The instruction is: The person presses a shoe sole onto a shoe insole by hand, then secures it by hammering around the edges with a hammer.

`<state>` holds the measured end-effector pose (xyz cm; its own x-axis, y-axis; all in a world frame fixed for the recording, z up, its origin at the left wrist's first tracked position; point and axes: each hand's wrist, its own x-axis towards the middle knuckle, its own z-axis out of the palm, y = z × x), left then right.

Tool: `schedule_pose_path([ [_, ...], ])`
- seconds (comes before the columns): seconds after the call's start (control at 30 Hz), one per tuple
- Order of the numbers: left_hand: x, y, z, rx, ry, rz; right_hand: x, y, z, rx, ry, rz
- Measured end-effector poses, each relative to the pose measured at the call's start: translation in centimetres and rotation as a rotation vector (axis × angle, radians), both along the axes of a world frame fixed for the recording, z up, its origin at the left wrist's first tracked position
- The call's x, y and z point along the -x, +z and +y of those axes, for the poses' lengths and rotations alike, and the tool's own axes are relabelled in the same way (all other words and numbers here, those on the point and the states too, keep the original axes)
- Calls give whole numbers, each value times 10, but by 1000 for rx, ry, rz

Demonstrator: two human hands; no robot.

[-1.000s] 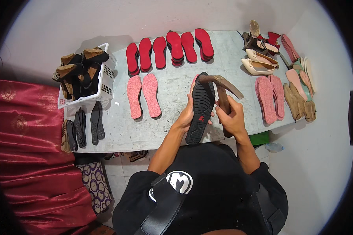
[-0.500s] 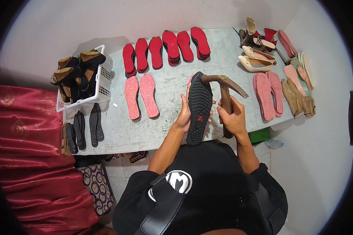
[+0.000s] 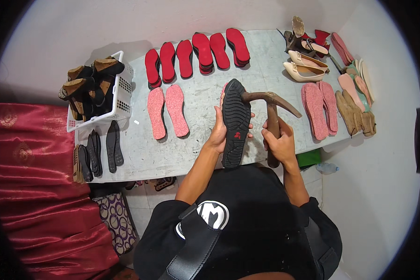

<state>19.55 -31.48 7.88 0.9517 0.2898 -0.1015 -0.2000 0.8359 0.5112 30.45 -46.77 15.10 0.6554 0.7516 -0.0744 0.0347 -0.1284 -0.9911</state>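
Observation:
My left hand [image 3: 218, 131] is closed round a black rubber shoe sole [image 3: 236, 123], tread side up, with a strip of pink insole showing along its upper left edge. The sole is held upright above the near edge of the table. In my right hand [image 3: 281, 141] is a hammer [image 3: 273, 122], gripped by its wooden handle. Its rusty head, with one long curved end, lies level with the upper part of the sole, the blunt face at the sole's right edge. Whether the face touches the sole I cannot tell.
Red insoles [image 3: 185, 58] line the back of the grey table [image 3: 261, 51]. Two pink insoles [image 3: 157, 113] lie left of the sole. A white basket [image 3: 121, 100] holds black wedge shoes; dark soles [image 3: 113, 147] sit before it. Cream shoes [image 3: 303, 72], pink insoles [image 3: 314, 112] and gloves [image 3: 350, 112] are at right.
The hammer head has shifted right, from over the upper part of the sole to its right edge. The sole has moved slightly up and left in my left hand.

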Motion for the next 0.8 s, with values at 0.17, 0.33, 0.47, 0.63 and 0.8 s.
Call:
schedule_pose_path([
  [0.17,-3,-7,12,54,76,-22,9,5,-10,-53,-16,36],
  [0.33,-10,10,20,65,146,-17,20,-2,-14,33,22,41],
  [0.47,-16,20,22,6,154,21,21,-10,-10,19,53,3],
  [0.63,-15,13,33,129,181,-60,21,5,-14,68,62,46],
  [0.8,-18,5,37,186,216,-133,25,-19,-15,10,83,-38],
])
